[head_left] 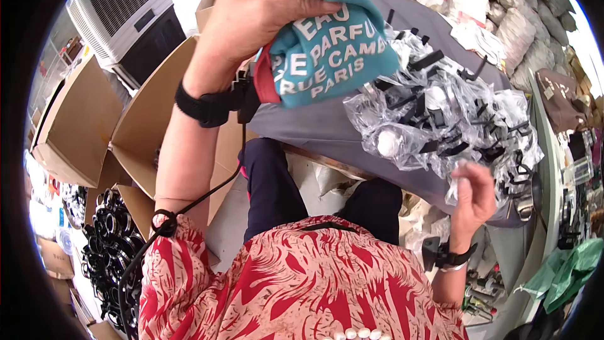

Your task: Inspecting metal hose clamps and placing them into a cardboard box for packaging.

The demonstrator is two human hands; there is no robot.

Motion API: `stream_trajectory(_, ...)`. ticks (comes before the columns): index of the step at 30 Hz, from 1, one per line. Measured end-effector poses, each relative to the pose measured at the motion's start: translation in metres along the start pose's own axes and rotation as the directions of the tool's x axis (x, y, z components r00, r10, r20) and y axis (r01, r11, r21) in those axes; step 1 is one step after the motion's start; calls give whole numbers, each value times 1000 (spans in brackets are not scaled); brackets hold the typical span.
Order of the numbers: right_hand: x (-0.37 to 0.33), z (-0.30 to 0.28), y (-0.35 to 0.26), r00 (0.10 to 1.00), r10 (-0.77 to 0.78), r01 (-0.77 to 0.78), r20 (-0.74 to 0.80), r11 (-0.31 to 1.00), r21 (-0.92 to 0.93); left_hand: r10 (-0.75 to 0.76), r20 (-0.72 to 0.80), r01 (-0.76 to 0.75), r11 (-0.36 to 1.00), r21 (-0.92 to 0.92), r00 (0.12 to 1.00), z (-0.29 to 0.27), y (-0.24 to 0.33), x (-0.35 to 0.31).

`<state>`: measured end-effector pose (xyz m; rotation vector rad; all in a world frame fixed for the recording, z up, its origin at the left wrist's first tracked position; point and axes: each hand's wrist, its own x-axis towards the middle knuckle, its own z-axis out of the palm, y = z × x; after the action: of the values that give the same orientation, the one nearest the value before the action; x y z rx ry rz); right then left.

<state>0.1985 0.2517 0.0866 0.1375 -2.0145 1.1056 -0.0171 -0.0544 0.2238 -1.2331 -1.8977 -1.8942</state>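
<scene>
My left hand [261, 9], raised high at the top centre, is closed round a bunched teal cloth [340, 50] with red trim and white lettering. The cloth's full shape is hidden in its folds. Lower on the right, my right hand [476, 192] is open, its fingers loosely bent and slightly blurred, with nothing visible in it. It is nearest to a heap of clear plastic-wrapped pieces [434, 113] with black strips and hooks, piled on the grey-covered table [296, 126]. Whether my right fingers touch the plastic, I cannot tell.
Open cardboard boxes [148, 113] stand to my left, near a heap of black ring-shaped parts [113, 245]. Behind them is a large air cooler [116, 9]. Stuffed sacks [516, 25] are piled at the far right. A green plastic bag [563, 277] lies at the right edge.
</scene>
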Motion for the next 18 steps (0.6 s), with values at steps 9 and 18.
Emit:
stream_trajectory(9, 76, -25, -71, 866, -41, -83, 498, 971, 225, 297, 501, -252, 955, -157, 813, 137, 39, -10)
stream_trajectory(18, -58, -131, -19, 695, 623, -719, 359, 609, 334, 462, 399, -422, 887, -189, 792, 157, 44, -16)
